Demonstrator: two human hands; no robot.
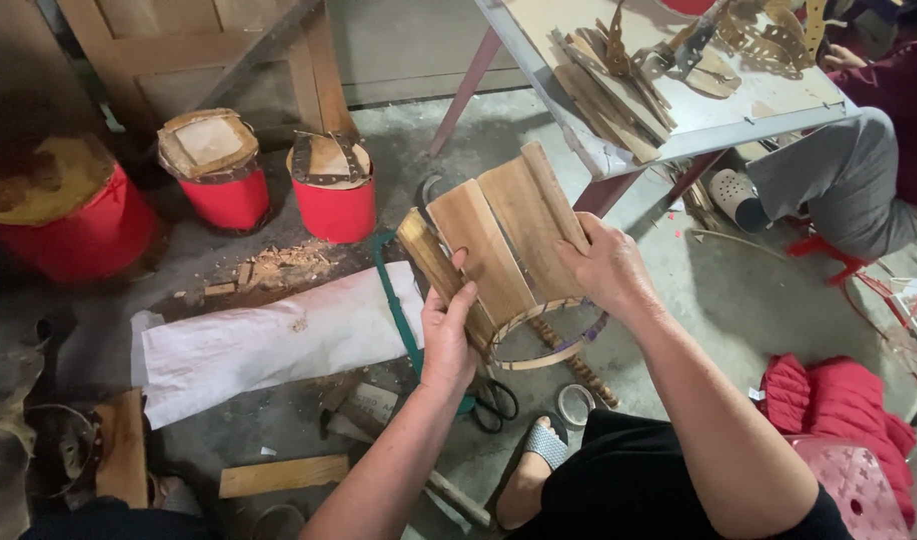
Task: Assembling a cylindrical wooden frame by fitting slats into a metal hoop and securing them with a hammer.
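- The left hand (448, 335) grips the lower left edge of a fan of flat wooden slats (493, 240); its fingers are closed around the outermost slat, thumb on the front face.
- The right hand (610, 268) holds the right side of the same slats, fingers wrapped behind them and thumb pressed on the front.
- The slats stand roughly upright, side by side, tilted slightly left, above the floor and in front of the person's knees.
- A thin bent hoop (548, 340) runs around the lower ends of the slats, between the two hands.
- Black-handled scissors (493, 400) lie on the concrete floor (428, 150) just below the left wrist.
- A roll of tape (576, 403) lies near the scissors, beside a sandalled foot (538, 455).
- A white woven sack (278, 340) lies flat on the floor to the left of the hands, with a green strap (396, 305) along its right edge.
- Two small red drums (278, 185) stand beyond the sack; a larger red drum (63, 215) stands further left.
- A table (698, 125) at upper right carries loose wooden strips (608, 90).
- Another person (858, 170) sits beside the table, well apart from the hands.
- A red plastic stool (858, 485) stands at lower right.
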